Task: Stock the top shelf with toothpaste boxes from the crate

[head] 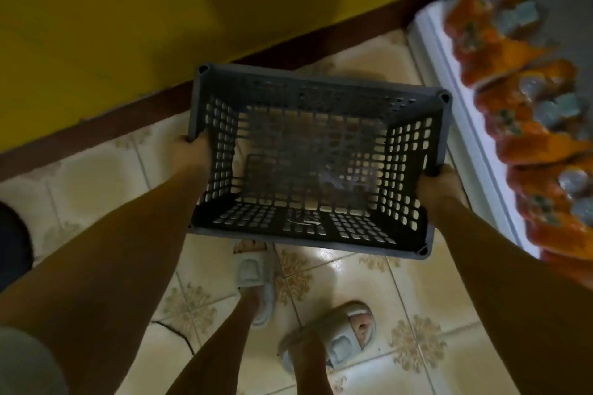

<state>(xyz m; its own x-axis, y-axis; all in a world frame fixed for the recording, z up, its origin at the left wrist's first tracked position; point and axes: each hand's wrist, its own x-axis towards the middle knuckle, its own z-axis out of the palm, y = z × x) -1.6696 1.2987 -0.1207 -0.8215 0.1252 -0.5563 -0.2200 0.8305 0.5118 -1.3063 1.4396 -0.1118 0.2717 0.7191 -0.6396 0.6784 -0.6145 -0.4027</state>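
Above the tiled floor (321,269), in the head view, the crate (316,157) hung level between two outstretched arms, its slatted bottom showing tiles straight through. No toothpaste boxes lay in it that could be seen. The left hand (194,151) gripped the left rim with fingers curled over the edge; the right hand (441,191) held the right rim the same way, its grip wrapped round the edge near the corner. Both feet in pale slippers (345,335) stood beneath. To the right ran a white shelf edge (462,125) carrying rows of orange packages (519,74), blurred beyond reading, so whether they were the toothpaste could not be told. A yellow wall (128,9) with a dark skirting ran behind.

Judging by the bare crate, the stocking itself looked finished and the step in hand was carrying the crate off. The next move would call for a steady two-handed carry and a place to set it down clear of the feet.
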